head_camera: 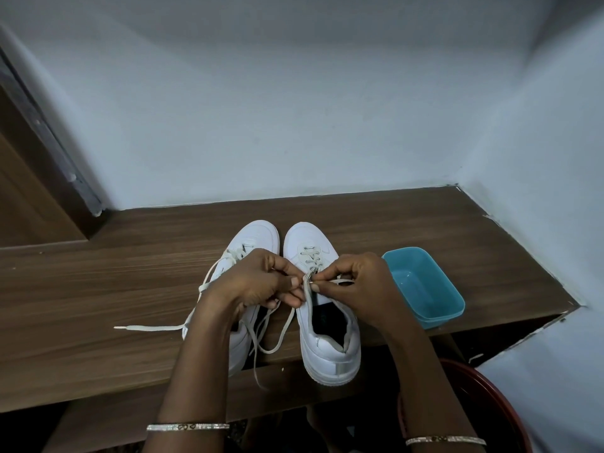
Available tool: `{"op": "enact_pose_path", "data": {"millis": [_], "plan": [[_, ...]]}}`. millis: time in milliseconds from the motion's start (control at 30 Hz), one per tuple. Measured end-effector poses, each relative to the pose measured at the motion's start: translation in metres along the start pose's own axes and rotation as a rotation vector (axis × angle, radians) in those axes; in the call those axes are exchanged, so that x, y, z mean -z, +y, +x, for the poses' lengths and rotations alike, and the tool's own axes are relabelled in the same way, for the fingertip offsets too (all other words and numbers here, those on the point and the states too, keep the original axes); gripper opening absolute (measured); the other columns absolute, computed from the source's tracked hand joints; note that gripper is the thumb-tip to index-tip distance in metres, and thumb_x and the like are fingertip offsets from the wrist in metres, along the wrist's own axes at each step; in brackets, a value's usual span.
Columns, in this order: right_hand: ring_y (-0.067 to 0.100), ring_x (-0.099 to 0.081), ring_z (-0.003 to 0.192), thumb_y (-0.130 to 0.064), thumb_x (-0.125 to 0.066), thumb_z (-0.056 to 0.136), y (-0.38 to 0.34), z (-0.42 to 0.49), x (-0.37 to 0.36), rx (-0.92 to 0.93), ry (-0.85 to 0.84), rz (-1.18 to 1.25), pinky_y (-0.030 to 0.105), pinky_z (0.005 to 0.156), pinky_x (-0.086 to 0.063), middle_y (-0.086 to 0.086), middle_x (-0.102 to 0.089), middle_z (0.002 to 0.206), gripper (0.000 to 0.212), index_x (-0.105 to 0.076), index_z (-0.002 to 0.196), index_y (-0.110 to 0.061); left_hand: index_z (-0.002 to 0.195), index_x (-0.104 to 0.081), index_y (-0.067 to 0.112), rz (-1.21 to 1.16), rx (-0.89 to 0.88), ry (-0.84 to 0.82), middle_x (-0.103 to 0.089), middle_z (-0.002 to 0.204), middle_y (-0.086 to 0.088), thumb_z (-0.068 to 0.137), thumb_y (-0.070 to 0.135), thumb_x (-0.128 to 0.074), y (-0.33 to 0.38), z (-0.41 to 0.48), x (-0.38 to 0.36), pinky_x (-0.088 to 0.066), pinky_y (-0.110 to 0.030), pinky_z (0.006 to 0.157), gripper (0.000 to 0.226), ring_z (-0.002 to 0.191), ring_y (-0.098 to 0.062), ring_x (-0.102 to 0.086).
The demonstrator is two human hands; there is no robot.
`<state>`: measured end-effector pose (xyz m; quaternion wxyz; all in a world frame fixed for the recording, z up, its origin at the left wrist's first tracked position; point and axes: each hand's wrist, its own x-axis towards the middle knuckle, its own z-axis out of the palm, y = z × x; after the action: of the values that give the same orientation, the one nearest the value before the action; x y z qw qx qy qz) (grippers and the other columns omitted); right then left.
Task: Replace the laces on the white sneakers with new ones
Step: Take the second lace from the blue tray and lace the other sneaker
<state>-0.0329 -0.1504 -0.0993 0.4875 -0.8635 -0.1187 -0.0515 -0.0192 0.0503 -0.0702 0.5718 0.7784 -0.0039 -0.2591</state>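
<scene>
Pale blue-grey walls [294, 109] meet in a corner behind the wood-grain tabletop [98, 289] we work at, with a brown door frame [49, 142] far out past our left knuckles. Our left hand [258, 282] and right hand [362, 282] meet fingertip to fingertip over the throat of the right sneaker [330, 348].

The left thumb and forefinger are curled and pinch the grey edge of that shoe's eyelet row. Just beside them, the right thumb and forefinger clamp the lace [310, 256]. A short strand runs from that pinch back under the right hand's curled fingers. Whether the tip sits in an eyelet, we cannot tell. Beyond our fingertips the same lace crosses the front eyelets toward the toe. Nearer us than the fingers lie the shoe's dark opening and its heel, at the table's near edge.

The left sneaker [258, 235] stands just beside the right one, under our left palm and wrist. Its loose lace [150, 327] trails flat across the table, well out past the back of our left hand. More strands loop between the two shoes below our fingers.

Behind our right knuckles a teal tub [441, 317] sits on the table. A bangle [188, 426] rings each wrist, and a dark red rim [490, 397] curves below our right forearm.
</scene>
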Motion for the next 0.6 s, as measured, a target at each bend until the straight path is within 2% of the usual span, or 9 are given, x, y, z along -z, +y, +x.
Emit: {"op": "enact_pose_path", "data": {"millis": [167,400,467,533,600], "plan": [[0.004,-0.071,0.078,-0.02,-0.089,0.069,0.0001,-0.0016,0.0055,-0.054,-0.038,0.039,0.023,0.075,-0.057,-0.015,-0.076,0.078,0.017,-0.081,0.082,-0.026,0.096,-0.074,-0.002,0.081,-0.082,0.044,-0.076,0.077,-0.012,0.086,0.0,-0.071,0.0009,0.0001,-0.0032,-0.041,-0.015,0.041,0.01,0.063,-0.011,-0.072],[0.015,-0.07,0.067,-0.015,-0.092,0.065,0.0001,-0.0005,0.0027,-0.1,-0.024,0.106,0.029,0.054,-0.057,-0.004,-0.074,0.074,0.019,-0.079,0.078,-0.02,0.089,-0.075,0.005,0.185,-0.176,0.074,-0.075,0.071,-0.01,0.086,0.0,-0.069,0.0007,0.0013,-0.0043,-0.042,-0.018,0.041,0.008,0.062,-0.014,-0.072],[0.016,-0.07,0.066,-0.017,-0.093,0.064,0.0008,-0.0001,0.0036,-0.106,-0.031,0.127,0.032,0.058,-0.058,-0.002,-0.073,0.072,0.023,-0.076,0.08,-0.02,0.087,-0.073,0.006,0.211,-0.214,0.069,-0.075,0.07,-0.008,0.087,0.001,-0.067,0.0001,0.0016,-0.0045,-0.042,-0.019,0.041,0.008,0.063,-0.015,-0.073],[0.017,-0.069,0.068,-0.024,-0.094,0.063,0.0028,-0.0002,0.0046,-0.079,-0.035,0.098,0.036,0.066,-0.058,-0.004,-0.071,0.073,0.029,-0.075,0.085,-0.026,0.089,-0.07,0.005,0.211,-0.225,0.066,-0.075,0.073,-0.008,0.091,0.006,-0.064,-0.0001,0.0017,-0.0036,-0.044,-0.02,0.042,0.006,0.069,-0.018,-0.074],[0.018,-0.064,0.065,-0.033,-0.093,0.062,0.0057,-0.0009,0.0049,-0.049,-0.042,0.072,0.041,0.067,-0.056,-0.007,-0.067,0.074,0.033,-0.074,0.089,-0.032,0.09,-0.063,0.003,0.161,-0.229,0.113,-0.076,0.08,-0.008,0.096,0.01,-0.059,-0.0011,0.0033,-0.0009,-0.047,-0.024,0.044,0.01,0.074,-0.02,-0.075]]}}
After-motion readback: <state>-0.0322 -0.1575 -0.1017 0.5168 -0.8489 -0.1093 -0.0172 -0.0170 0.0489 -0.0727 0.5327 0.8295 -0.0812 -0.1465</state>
